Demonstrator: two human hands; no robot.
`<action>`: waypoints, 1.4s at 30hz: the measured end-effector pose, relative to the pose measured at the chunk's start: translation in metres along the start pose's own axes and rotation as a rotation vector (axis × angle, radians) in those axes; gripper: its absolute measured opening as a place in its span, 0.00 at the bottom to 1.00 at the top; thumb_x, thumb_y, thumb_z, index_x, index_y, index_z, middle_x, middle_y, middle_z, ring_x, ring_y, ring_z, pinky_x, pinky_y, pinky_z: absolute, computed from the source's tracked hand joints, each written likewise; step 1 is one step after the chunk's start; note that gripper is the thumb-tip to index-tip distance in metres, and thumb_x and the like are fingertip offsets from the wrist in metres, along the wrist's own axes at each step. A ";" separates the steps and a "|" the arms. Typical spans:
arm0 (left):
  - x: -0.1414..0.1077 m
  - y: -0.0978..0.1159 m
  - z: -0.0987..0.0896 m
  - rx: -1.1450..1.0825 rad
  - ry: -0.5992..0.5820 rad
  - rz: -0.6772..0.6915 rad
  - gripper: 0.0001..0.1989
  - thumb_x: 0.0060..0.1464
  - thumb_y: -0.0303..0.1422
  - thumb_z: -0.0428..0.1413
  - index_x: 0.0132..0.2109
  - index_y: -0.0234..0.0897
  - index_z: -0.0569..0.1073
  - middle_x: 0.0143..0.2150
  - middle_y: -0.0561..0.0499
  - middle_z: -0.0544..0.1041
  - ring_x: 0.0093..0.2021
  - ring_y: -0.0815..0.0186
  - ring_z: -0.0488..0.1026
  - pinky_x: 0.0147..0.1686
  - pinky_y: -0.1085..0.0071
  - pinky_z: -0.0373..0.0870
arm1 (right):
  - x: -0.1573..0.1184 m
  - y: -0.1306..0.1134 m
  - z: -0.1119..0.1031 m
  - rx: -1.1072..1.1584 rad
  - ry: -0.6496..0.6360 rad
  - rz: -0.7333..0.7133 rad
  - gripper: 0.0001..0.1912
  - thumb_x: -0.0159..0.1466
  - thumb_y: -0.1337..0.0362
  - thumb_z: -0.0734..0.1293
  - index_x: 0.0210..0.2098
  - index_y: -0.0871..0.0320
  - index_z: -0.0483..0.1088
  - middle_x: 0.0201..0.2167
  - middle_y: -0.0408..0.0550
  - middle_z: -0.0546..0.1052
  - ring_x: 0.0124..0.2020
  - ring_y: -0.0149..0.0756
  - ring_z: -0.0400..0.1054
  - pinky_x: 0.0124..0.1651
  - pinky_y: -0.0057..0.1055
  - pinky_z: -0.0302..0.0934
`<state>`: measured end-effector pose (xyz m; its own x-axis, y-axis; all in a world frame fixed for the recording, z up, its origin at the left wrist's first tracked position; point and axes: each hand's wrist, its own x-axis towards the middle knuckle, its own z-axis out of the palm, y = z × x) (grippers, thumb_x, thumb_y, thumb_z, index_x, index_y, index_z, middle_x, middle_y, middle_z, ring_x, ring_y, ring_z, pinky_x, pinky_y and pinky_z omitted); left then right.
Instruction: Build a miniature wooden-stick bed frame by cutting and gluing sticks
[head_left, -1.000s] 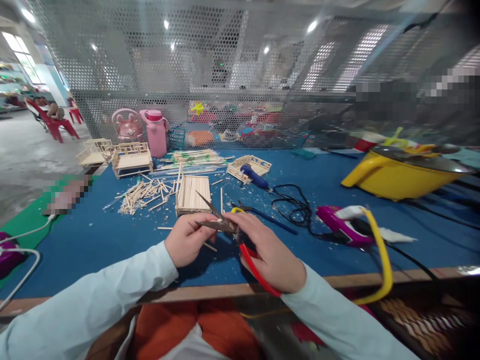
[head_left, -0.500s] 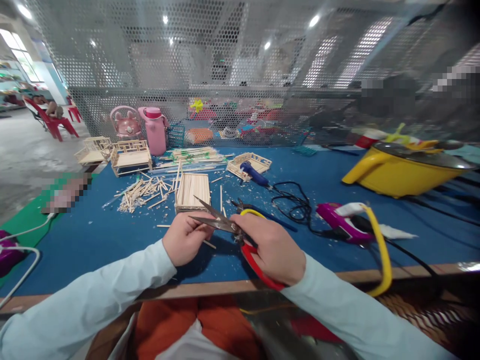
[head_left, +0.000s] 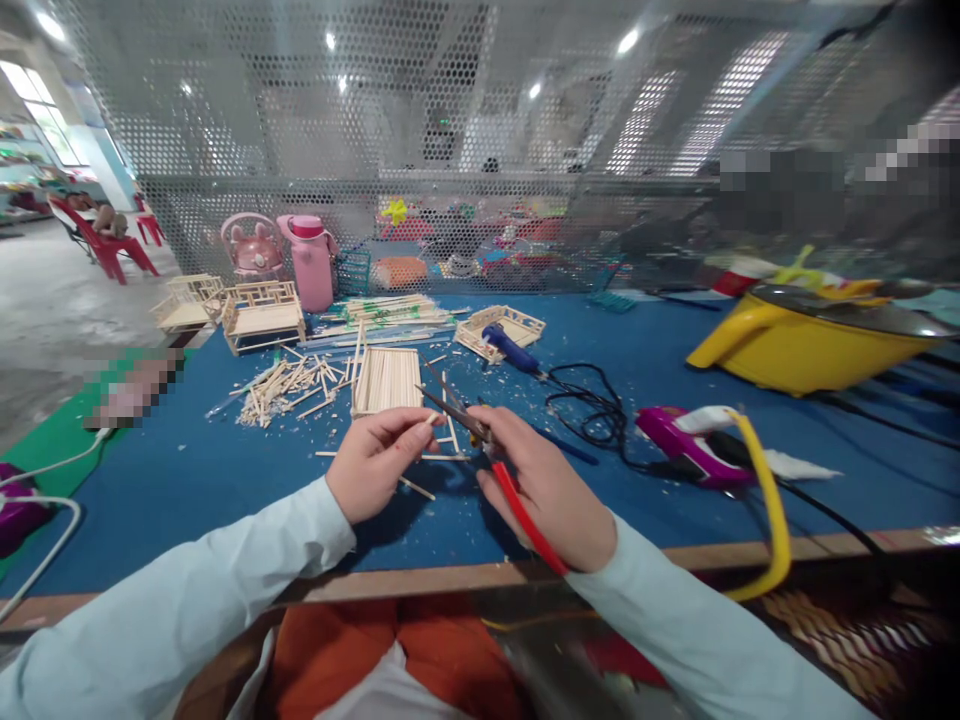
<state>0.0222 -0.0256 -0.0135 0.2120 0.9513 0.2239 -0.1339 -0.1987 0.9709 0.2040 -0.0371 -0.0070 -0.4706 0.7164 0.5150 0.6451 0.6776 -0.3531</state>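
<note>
My left hand [head_left: 381,462] is closed, thumb and fingertips pinching a short pale wooden stick [head_left: 433,418] whose end shows at the fingertips. My right hand [head_left: 553,492] is wrapped round a pair of scissors [head_left: 517,508] with red handles. The blades stand a little apart and point up and left, just beyond the pinched stick. Behind my left hand sits a small tray-like piece [head_left: 386,382] built of wooden sticks. Loose sticks [head_left: 417,489] lie on the blue table under and beside my hands.
A pile of cut sticks [head_left: 289,388] lies to the left. Stick-built models [head_left: 264,315] stand behind it, near a pink bottle [head_left: 311,265]. A blue glue gun [head_left: 511,350], its black cord, a purple-and-white device [head_left: 690,440] and a yellow pan [head_left: 810,345] occupy the right.
The scissors have shifted slightly right and turned, their blades away from my left fingers. My left hand has tilted upward, and the stick's end now shows.
</note>
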 end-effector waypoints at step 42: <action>0.020 0.012 -0.057 0.558 0.465 0.529 0.13 0.54 0.34 0.50 0.46 0.36 0.68 0.40 0.47 0.73 0.37 0.69 0.69 0.36 0.73 0.66 | 0.065 0.015 0.011 0.028 0.223 -0.210 0.07 0.59 0.65 0.65 0.28 0.60 0.74 0.28 0.49 0.78 0.32 0.34 0.71 0.37 0.31 0.63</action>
<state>-0.0300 0.0040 -0.0019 -0.1738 0.6781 0.7141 0.4127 -0.6083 0.6780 0.1769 0.0219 0.0130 -0.4462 0.5083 0.7365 0.5294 0.8135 -0.2407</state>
